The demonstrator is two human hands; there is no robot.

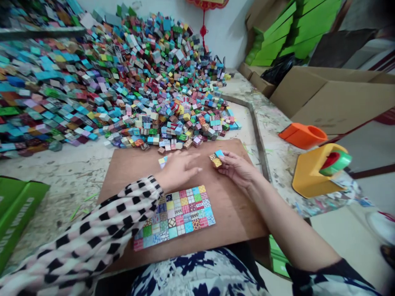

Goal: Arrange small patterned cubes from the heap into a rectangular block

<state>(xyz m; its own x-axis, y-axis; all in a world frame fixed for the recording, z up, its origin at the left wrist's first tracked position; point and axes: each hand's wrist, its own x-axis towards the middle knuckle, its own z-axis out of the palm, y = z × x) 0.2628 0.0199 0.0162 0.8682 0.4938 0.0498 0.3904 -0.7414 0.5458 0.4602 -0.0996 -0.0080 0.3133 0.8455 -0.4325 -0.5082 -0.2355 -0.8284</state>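
Observation:
My right hand point(236, 168) pinches a few small patterned cubes point(217, 161) above the right side of the brown board point(231, 201). One of these cubes has a blue face, and others are speckled brown and yellow. Over the board's middle, my left hand point(177, 170) is open, its fingers stretched toward the right hand. A small light cube piece point(162, 162) with yellow and blue shows beside its knuckles; whether they touch I cannot tell. Nearer to me, rows of patterned cubes form a flat rectangular block point(185, 213) on the board, partly covered by my checkered left sleeve point(123, 220).
A large heap of loose cubes point(138, 82) spreads behind the board. To the right stand a yellow tape dispenser point(304, 172), an orange holder point(300, 135) and a cardboard box point(336, 94). A green box point(21, 209) lies at left. A metal strip point(261, 144) edges the table.

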